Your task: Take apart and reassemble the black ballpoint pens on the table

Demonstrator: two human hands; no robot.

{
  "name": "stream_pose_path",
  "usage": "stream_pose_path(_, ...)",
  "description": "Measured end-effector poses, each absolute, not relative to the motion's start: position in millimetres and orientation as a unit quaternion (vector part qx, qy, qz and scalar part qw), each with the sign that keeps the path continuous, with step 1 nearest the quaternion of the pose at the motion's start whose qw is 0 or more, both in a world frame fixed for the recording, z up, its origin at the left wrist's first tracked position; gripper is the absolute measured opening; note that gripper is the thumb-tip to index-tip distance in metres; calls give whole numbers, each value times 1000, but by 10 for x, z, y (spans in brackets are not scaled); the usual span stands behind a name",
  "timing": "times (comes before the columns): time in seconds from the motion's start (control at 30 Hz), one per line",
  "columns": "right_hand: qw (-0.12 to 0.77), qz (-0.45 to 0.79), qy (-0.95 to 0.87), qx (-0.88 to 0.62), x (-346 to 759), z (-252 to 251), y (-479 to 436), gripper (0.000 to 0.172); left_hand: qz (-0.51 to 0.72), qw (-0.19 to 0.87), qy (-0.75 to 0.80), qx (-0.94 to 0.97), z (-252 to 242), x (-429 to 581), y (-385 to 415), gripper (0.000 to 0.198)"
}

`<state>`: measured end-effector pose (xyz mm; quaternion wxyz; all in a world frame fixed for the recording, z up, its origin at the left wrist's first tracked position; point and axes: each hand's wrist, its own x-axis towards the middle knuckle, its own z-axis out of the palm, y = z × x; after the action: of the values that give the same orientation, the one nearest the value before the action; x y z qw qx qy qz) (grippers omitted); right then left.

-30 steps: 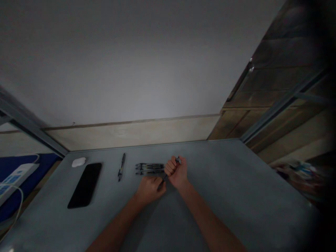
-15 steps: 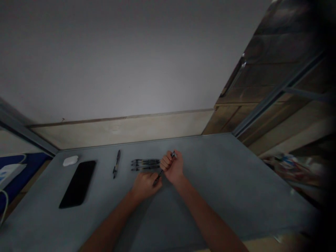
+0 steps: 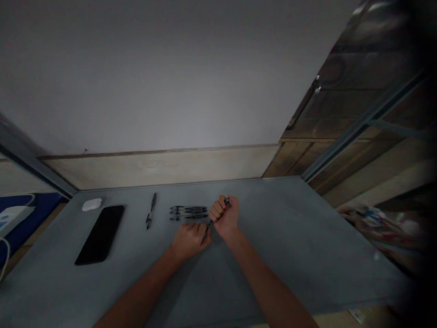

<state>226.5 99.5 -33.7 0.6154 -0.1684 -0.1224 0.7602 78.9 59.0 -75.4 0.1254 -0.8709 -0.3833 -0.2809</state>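
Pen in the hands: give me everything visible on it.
The pen is slim and dark, plastic by its look, with a paler shiny end poking out above the right hand, which is fisted around its upper half. It slants from far right down to near left, where the left hand pinches its lower end. Most of the barrel is hidden, and the tip is too dim to read. Below lies the grey table.
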Motion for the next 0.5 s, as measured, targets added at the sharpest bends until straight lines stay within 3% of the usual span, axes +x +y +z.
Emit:
stream_pose_path(0.3,602,770,-152,-146,2287,-404,999,49,-285,125,-381,-871,-789,818,566,19)
stream_pose_path(0.5,590,779,-142,-157,2269,-402,988,47,-279,60,-392,-875,-761,771,549,17)
